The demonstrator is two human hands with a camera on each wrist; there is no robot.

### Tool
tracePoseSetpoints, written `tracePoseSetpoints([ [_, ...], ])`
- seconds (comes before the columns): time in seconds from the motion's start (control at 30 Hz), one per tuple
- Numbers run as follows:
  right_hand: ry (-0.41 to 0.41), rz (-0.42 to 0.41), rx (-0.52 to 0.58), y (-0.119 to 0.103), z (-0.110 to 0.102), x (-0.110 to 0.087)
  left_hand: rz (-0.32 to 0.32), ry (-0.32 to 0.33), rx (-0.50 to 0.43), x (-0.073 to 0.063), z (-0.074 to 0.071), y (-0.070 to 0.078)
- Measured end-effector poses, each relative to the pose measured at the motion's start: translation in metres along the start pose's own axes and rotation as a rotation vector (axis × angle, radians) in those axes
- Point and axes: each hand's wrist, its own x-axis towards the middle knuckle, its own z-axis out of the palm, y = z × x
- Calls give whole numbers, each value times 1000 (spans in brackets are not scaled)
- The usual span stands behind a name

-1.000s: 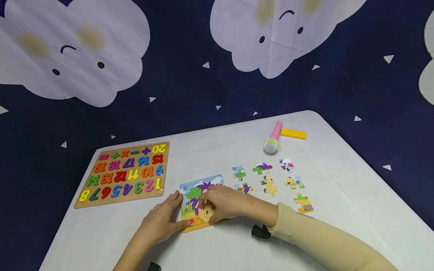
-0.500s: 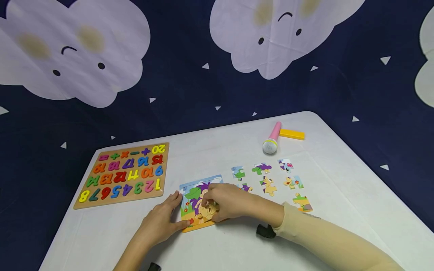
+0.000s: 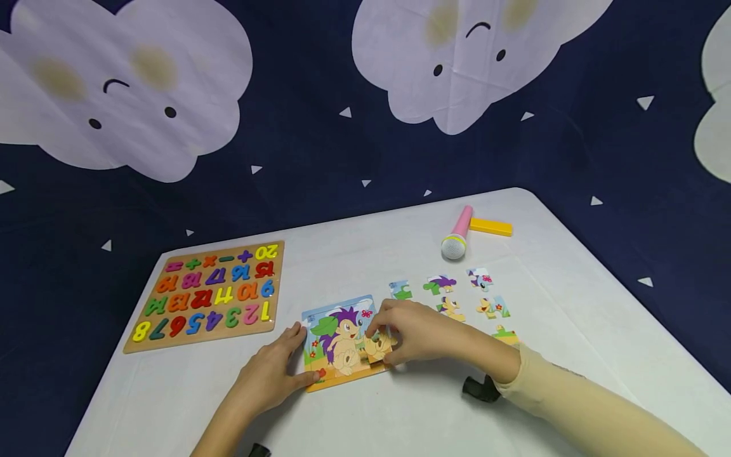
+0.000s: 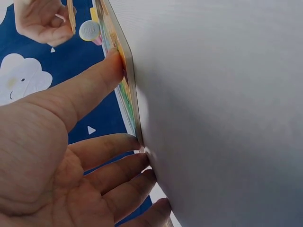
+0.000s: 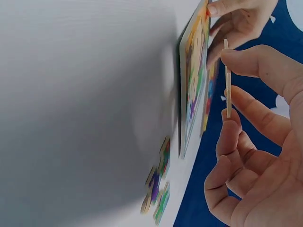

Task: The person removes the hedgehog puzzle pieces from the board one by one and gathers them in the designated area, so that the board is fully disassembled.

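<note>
A hedgehog jigsaw board (image 3: 346, 339) with a blue and orange border lies flat at the middle front of the table. My left hand (image 3: 270, 373) is at its left side, thumb pressing on the near-left corner and straight fingers by the left edge. My right hand (image 3: 422, 333) pinches a jigsaw piece (image 3: 377, 348) between thumb and fingertips over the board's right part. The right wrist view shows this piece (image 5: 228, 80) edge-on, raised clear of the board. Several loose jigsaw pieces (image 3: 440, 284) lie to the right of the board, some partly hidden by the right hand.
A wooden number board (image 3: 205, 295) with coloured digits lies at the left. Toward the back right are a pink toy microphone (image 3: 459, 235) and a yellow block (image 3: 491, 227). A dark blue cloth with clouds hangs behind the white table (image 3: 337, 254).
My right hand has moved right across the board, carrying the jigsaw piece off the hedgehog's body. More of the board's picture shows, and some loose pieces are now covered. My left hand stays put.
</note>
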Motion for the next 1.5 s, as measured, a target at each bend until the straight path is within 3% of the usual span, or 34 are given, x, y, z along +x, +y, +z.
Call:
tracePoseSetpoints([
  [0.4,80,51,9,31,-16,-45,21,-30,-24,0,-1,-1],
  [0.73,69,76,72,58,-28,-74,29,-21,-29,0,0,-3],
  [1.13,30,93,113,80,-28,-93,4,-39,-25,-2,0,-4],
  [1.5,49,115,118,87,-29,-108,18,-22,-31,-1,1,-3],
])
